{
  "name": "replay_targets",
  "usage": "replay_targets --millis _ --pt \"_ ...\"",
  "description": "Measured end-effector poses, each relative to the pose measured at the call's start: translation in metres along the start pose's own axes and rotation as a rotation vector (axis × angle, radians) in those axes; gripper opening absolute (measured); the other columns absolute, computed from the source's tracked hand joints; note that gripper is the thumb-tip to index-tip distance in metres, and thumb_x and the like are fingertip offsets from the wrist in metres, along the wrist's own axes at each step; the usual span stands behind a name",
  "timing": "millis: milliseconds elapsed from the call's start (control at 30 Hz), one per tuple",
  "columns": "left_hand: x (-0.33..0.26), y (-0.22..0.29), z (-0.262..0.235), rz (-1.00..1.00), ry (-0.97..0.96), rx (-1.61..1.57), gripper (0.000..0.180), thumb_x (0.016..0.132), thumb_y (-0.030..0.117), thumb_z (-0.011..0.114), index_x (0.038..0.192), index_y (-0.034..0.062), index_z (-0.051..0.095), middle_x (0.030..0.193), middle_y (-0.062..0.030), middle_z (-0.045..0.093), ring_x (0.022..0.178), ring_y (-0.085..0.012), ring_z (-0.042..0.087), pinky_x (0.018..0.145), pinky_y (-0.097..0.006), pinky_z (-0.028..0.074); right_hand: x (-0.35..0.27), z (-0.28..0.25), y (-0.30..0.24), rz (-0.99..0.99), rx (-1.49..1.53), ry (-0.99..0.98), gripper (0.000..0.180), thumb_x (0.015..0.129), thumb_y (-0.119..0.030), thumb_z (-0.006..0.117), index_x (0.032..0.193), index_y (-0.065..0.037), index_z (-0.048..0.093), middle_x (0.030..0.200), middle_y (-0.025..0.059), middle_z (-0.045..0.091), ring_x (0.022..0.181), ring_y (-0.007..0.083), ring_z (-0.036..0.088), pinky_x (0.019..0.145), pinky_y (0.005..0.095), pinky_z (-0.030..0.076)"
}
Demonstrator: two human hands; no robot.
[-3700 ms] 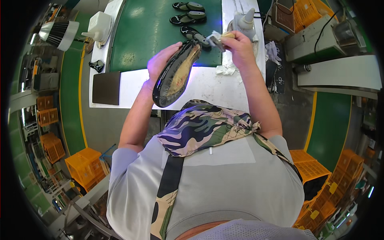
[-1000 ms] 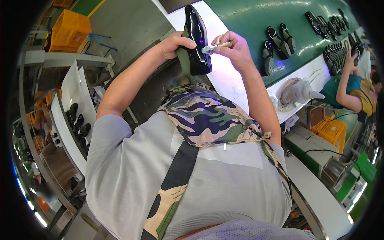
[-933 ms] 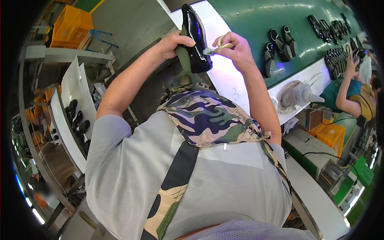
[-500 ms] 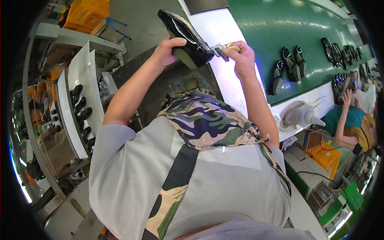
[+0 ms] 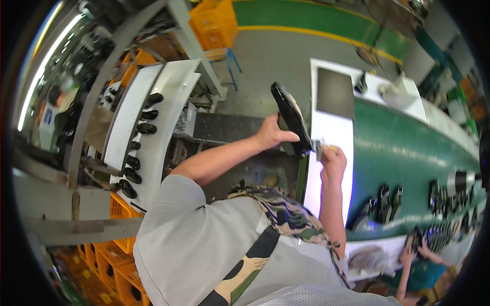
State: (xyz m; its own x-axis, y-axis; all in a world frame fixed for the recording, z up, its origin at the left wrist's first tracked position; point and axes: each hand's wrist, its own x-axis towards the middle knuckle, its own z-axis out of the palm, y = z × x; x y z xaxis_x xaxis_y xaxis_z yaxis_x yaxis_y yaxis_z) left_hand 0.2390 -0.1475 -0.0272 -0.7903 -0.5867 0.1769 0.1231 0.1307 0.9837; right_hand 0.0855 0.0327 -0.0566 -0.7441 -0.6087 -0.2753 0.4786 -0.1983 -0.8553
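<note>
My left hand point(image 5: 275, 134) grips a glossy black shoe point(image 5: 292, 113) round its side, the thumb across it and the toe pointing up and away. The shoe is held in the air beside the white edge strip of the table. My right hand point(image 5: 334, 161) pinches a small grey and pale-yellow piece point(image 5: 319, 150) against or very near the shoe's heel end. The kind of this piece is too small and blurred to tell. Part of the shoe's far side is hidden by my left hand.
A green conveyor table point(image 5: 398, 143) lies to the right, carrying several black shoes point(image 5: 384, 204). A dark mat point(image 5: 335, 93) lies on its far end. At left, a white rack point(image 5: 166, 112) holds more shoes. Orange crates point(image 5: 217, 25) stand beyond. A co-worker's hands point(image 5: 416, 250) handle a shoe at lower right.
My view has swung to the left, so the table and rack appear shifted and turned. Both hands keep their hold, with the small piece still by the shoe's heel.
</note>
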Motion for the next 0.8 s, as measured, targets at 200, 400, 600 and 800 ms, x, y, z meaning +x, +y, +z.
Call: replay_targets --millis 200,400,600,800 --pt "0.019 0.094 -0.059 0.158 0.137 0.050 0.053 0.066 0.011 0.081 0.112 0.0016 0.056 0.100 -0.0048 0.063 0.093 -0.0153 0.059 0.089 -0.031 0.047 0.015 -0.007 -0.003 0.000 0.145 -0.057 0.014 0.083 0.001 0.065 0.093 -0.002 0.056 0.080 0.0061 0.062 0.067 0.0145 0.059 0.061 0.0267 0.048" --pt "0.054 0.248 -0.164 0.264 0.373 0.113 0.045 0.066 0.007 0.078 0.105 -0.0033 0.059 0.092 -0.0124 0.069 0.082 -0.0208 0.067 0.081 -0.036 0.054 0.014 -0.029 0.026 0.101 0.151 -0.023 0.012 0.084 0.003 0.063 0.092 -0.002 0.056 0.080 0.0079 0.063 0.066 0.0160 0.060 0.060 0.0273 0.049" --pt "0.088 0.421 -0.261 0.286 0.676 0.341 0.025 0.070 0.011 0.077 0.091 -0.0007 0.069 0.082 -0.0132 0.069 0.068 -0.0249 0.067 0.067 -0.037 0.056 0.012 -0.053 0.045 0.107 0.159 0.056 0.011 0.083 0.003 0.064 0.089 -0.003 0.057 0.077 0.0073 0.062 0.064 0.0164 0.060 0.057 0.0290 0.050" --pt "0.105 0.448 -0.507 0.011 1.009 1.397 0.072 0.048 0.055 0.085 0.095 0.0021 0.074 0.103 -0.0190 0.069 0.096 -0.0294 0.067 0.087 -0.036 0.051 -0.004 -0.074 0.037 0.088 0.127 0.182 0.012 0.082 -0.002 0.066 0.086 -0.006 0.056 0.073 0.0055 0.062 0.060 0.0151 0.058 0.054 0.0292 0.048"
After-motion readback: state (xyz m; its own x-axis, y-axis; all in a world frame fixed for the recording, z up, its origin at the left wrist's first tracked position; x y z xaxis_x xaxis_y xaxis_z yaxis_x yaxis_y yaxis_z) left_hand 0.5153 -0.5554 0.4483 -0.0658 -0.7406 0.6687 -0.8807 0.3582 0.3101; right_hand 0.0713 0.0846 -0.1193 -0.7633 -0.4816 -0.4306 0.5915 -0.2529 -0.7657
